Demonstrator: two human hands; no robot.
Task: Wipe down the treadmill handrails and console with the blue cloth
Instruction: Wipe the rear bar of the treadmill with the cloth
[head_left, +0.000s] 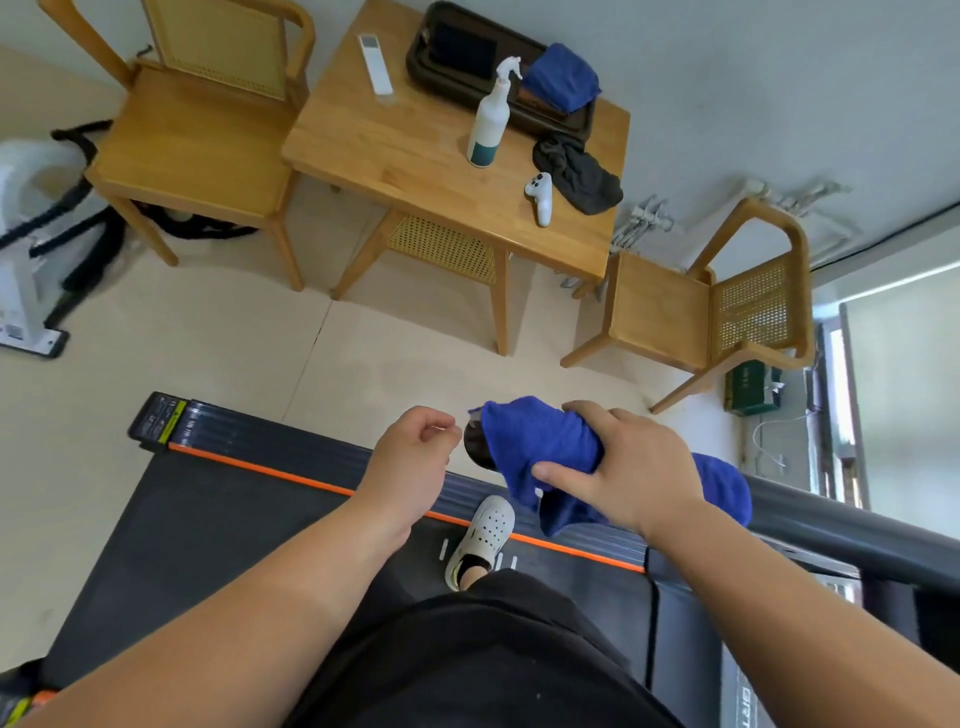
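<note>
My right hand (631, 467) grips the blue cloth (540, 447), which is wrapped around the end of a grey treadmill handrail (852, 525) running off to the lower right. The rail's dark end cap (474, 446) peeks out left of the cloth. My left hand (415, 457) hovers just left of that end, fingers loosely curled, holding nothing. Below lies the black treadmill belt (234, 525) with its orange edge stripe. The console is out of view.
A wooden table (415, 156) ahead holds a white spray bottle (488, 124), a second blue cloth (561, 78) on a dark tray, a dark rag (582, 174), a remote and a white controller. Wooden chairs (208, 135) (717, 317) flank it. My foot in a white shoe (483, 535) rests on the treadmill.
</note>
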